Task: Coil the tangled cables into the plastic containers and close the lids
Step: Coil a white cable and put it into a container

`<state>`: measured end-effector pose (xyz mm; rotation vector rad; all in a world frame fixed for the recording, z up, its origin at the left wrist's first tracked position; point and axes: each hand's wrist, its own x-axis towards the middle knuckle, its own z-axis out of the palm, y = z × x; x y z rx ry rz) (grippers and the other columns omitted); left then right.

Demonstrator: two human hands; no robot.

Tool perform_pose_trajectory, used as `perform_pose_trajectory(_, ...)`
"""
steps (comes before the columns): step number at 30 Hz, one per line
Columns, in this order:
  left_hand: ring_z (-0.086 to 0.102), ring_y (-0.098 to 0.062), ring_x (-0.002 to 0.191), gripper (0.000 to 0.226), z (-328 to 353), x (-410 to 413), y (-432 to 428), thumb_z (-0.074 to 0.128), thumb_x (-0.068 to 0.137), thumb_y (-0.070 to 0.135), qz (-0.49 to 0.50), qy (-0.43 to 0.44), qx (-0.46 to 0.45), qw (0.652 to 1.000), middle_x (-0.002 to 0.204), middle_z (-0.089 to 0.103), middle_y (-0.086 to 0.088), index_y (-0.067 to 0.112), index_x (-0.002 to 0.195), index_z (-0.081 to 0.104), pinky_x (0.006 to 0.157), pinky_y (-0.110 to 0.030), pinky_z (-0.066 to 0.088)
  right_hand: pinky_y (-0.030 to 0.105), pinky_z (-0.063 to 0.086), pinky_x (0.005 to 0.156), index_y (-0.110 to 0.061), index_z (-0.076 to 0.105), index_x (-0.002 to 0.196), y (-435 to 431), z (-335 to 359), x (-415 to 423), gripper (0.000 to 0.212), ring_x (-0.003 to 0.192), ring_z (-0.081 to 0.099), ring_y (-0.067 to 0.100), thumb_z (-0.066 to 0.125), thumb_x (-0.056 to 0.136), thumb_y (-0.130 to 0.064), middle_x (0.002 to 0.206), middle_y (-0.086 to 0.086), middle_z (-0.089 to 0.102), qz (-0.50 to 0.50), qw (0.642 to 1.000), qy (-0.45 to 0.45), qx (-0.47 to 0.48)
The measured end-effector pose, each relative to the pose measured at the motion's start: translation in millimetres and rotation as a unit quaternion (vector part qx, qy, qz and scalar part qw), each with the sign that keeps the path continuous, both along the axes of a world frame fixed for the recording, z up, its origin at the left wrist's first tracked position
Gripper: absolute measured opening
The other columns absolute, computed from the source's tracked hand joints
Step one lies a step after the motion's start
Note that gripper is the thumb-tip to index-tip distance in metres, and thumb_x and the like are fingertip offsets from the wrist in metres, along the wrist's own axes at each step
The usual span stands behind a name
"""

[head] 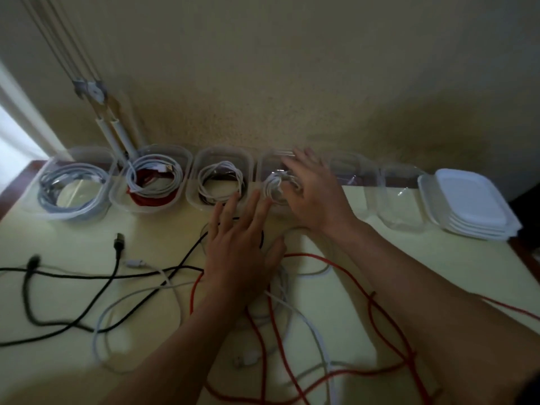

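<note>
- Pale table point(380, 258) against a wall, with a row of clear plastic containers along the far edge, all lidless.
- Loose cables lie tangled across the near table: black cable point(73, 276), white cable point(98, 334), red cable point(309, 254).
- Lid stack point(467, 200) sits at the right end of the row.
- First container point(73, 159) holds a grey coil, second container point(152, 153) a white and red coil, third container point(220, 154) a white and dark coil.
- Fourth container point(264, 165) holds the white coil point(273, 185).
- Right hand point(315, 194) is over the fourth container, fingers spread and straight, gripping nothing. The coil lies just under its fingertips; contact is blurred, can't tell.
- Left hand point(242, 244) is flat above the tangle, fingers spread, holding nothing, with its tips near the third and fourth containers' front rims.
</note>
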<state>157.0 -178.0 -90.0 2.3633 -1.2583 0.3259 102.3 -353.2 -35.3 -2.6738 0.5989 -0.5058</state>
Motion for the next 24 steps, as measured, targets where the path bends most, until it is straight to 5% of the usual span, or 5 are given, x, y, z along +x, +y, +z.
perform_pose_trajectory(4, 0.029, -0.031, 0.148, 0.067, -0.1, 1.1, -0.9, 0.036, 0.094, 0.058, 0.003, -0.008, 0.019, 1.0, 0.158, 0.041, 0.0, 0.023, 0.15, 0.045, 0.121, -0.051, 0.016, 0.046, 0.036, 0.118, -0.013, 0.069, 0.129, 25.8, 7.6, -52.5, 0.036, 0.14, 0.049, 0.028, 0.053, 0.097, -0.019, 0.143, 0.008, 0.061, 0.002, 0.998, -0.051, -0.021)
perform_pose_trajectory(11, 0.046, -0.034, 0.134, 0.045, 22.2, -19.9, 14.5, 0.044, 0.1, 0.041, -0.011, -0.082, -0.058, 0.995, 0.138, 0.061, -0.004, 0.014, 0.129, 0.064, 0.115, -0.052, 0.027, 0.034, 0.052, 0.075, -0.023, 0.073, 0.085, 94.1, 31.9, -128.9, 0.02, 0.086, 0.065, 0.02, 0.06, 0.09, -0.037, 0.088, -0.003, 0.07, -0.026, 0.992, 0.12, 0.027)
perform_pose_trajectory(16, 0.057, -0.021, 0.07, 0.032, 49.3, -73.1, 62.7, 0.045, 0.092, 0.05, -0.065, 0.088, -0.07, 0.992, 0.07, 0.058, 0.007, 0.025, 0.075, 0.056, 0.063, -0.032, 0.04, 0.028, 0.041, 0.065, -0.02, 0.059, 0.091, 137.7, 35.0, -160.9, 0.016, 0.082, 0.052, 0.022, 0.058, 0.093, -0.035, 0.095, 0.003, 0.054, -0.011, 0.933, 0.355, 0.064)
perform_pose_trajectory(20, 0.049, -0.01, 0.061, 0.049, 57.0, -112.9, 96.8, 0.04, 0.086, 0.072, -0.117, 0.171, 0.04, 0.977, 0.063, 0.048, 0.01, 0.028, 0.068, 0.048, 0.057, -0.031, 0.037, 0.026, 0.037, 0.057, -0.023, 0.052, 0.069, 141.8, 58.5, -166.3, 0.028, 0.076, 0.058, 0.017, 0.06, 0.095, -0.025, 0.078, -0.003, 0.057, -0.064, 0.963, 0.217, 0.146)
perform_pose_trajectory(24, 0.059, -0.022, 0.075, 0.039, 85.8, -138.0, 100.3, 0.053, 0.094, 0.056, -0.14, 0.21, 0.042, 0.967, 0.069, 0.054, 0.007, 0.027, 0.069, 0.047, 0.064, -0.033, 0.04, 0.025, 0.047, 0.061, -0.011, 0.06, 0.079, 142.0, 110.9, -174.9, 0.025, 0.06, 0.064, 0.007, 0.065, 0.098, -0.027, 0.075, -0.001, 0.073, -0.089, 0.952, 0.038, 0.291)
